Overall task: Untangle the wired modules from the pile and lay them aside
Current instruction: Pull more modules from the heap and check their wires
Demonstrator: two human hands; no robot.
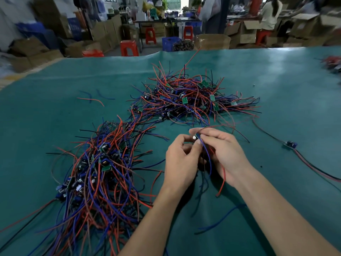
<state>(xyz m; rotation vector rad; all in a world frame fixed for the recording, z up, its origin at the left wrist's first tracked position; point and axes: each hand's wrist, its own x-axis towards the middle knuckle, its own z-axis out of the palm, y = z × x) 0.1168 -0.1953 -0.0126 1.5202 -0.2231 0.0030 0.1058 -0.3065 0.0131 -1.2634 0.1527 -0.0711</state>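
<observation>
Bkgd beyond the green-covered bench [276, 74]: red plastic stools [129, 48], blue crate [170, 43], stacked cardboard boxes [105, 34], a seated person [270, 13] at a far worktable [166, 21].

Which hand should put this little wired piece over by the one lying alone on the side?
Probably the right hand. The lone module lies on the right of the green mat, nearer that hand, which already pinches the held module's wires. The left hand is beside the near pile.

Left hand [181, 159] and right hand [224, 154] pinch one wired module [195, 138] above the table [276, 89].
</observation>
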